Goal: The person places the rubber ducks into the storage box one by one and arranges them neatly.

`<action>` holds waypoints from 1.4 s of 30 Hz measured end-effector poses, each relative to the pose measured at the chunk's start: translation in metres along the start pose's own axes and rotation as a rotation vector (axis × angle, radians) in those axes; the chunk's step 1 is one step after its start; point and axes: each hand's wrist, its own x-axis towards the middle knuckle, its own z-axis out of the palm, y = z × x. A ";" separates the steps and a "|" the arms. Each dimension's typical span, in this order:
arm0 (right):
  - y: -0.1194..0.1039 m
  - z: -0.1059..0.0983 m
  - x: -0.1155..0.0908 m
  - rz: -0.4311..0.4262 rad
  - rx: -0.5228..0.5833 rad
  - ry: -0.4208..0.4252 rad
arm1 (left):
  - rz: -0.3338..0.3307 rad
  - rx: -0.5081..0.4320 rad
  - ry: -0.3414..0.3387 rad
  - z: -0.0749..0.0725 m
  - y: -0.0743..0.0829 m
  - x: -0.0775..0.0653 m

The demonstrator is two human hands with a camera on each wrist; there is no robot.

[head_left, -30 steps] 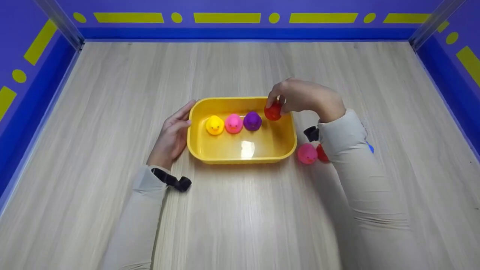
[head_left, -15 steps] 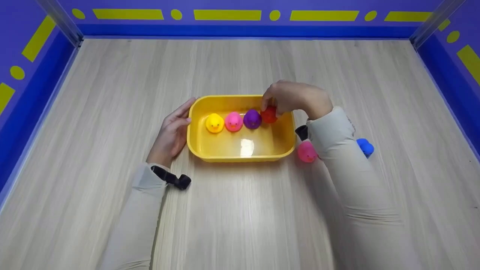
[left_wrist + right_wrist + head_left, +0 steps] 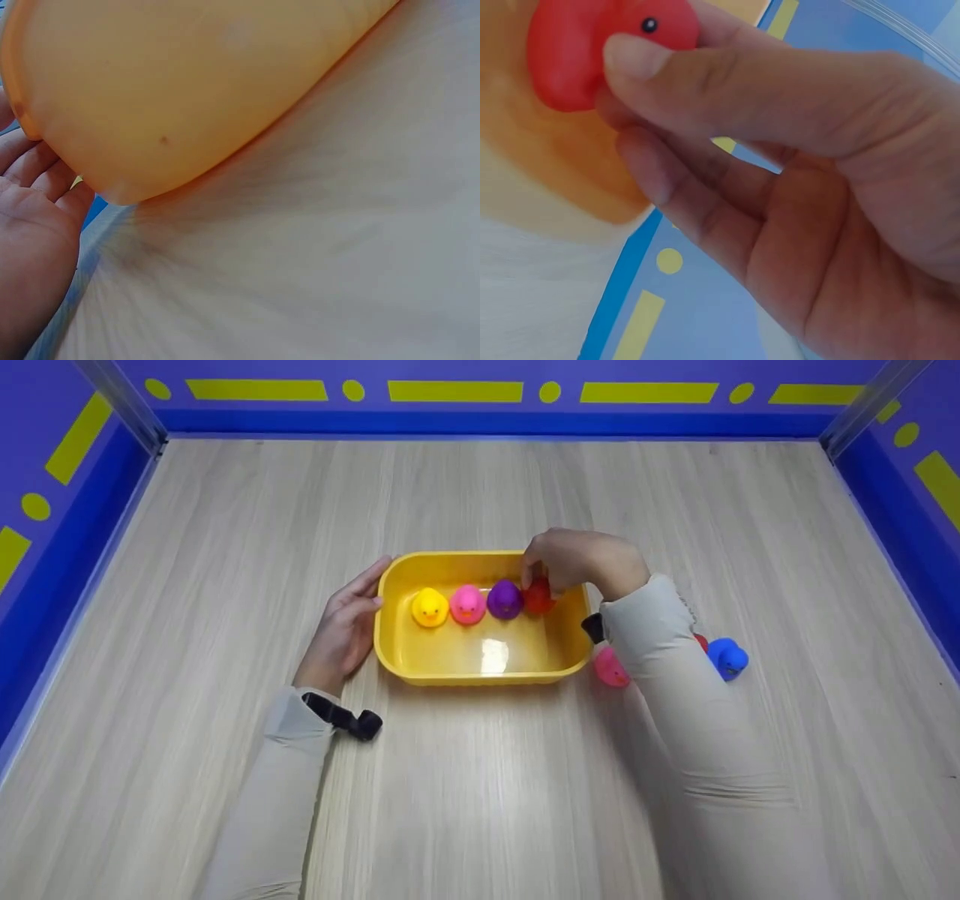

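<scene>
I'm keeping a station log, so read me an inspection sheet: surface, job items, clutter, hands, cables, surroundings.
Surface: pale, flat wood-grain table.
Job's things: yellow, rounded-rectangular plastic tub holding a row of round, rubbery toys: yellow duck, pink duck, purple duck. On the table, right: second pink duck, blue duck, red item mostly hidden.
Clutter: nothing seen.
Hands: left hand rests against the tub's left end; right hand pinches a rubbery red duck within the tub, beside the purple duck.
Cables: nothing seen.
Surroundings: purple-and-blue panels with yellow markings.
</scene>
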 end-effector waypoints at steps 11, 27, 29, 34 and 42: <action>-0.002 0.003 0.001 0.020 -0.032 0.000 | -0.004 -0.011 -0.005 -0.001 0.000 0.000; -0.006 0.005 -0.003 0.078 0.007 -0.002 | -0.009 -0.014 -0.005 0.001 0.002 -0.001; -0.006 0.004 -0.003 0.078 0.010 -0.006 | -0.009 -0.016 -0.006 0.001 0.002 0.000; -0.004 0.004 -0.001 0.069 0.006 -0.012 | -0.007 -0.013 -0.013 0.000 0.002 0.000; -0.003 0.005 0.001 0.064 0.005 -0.012 | -0.008 -0.006 -0.012 0.000 0.002 -0.001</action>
